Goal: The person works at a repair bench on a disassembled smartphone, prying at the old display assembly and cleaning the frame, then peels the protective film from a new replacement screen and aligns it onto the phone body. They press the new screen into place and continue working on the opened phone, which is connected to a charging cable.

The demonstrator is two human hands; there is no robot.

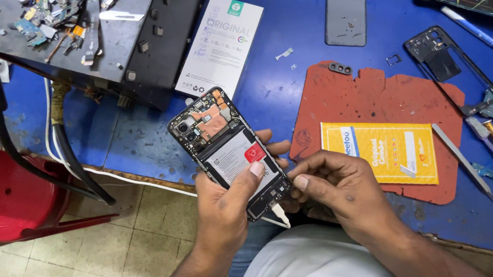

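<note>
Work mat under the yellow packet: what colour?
Rust red, the work mat on the blue table; head view.

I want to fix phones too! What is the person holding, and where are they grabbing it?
The left hand grips the opened phone around its lower half, thumb across the battery. The right hand pinches its bottom edge, near the plugged-in white cable.

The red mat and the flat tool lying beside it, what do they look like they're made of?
Red mat: likely silicone or rubber; matte, with ragged, torn-looking edges. Flat tool: probably bare metal; thin, grey, with a dull sheen.
</note>
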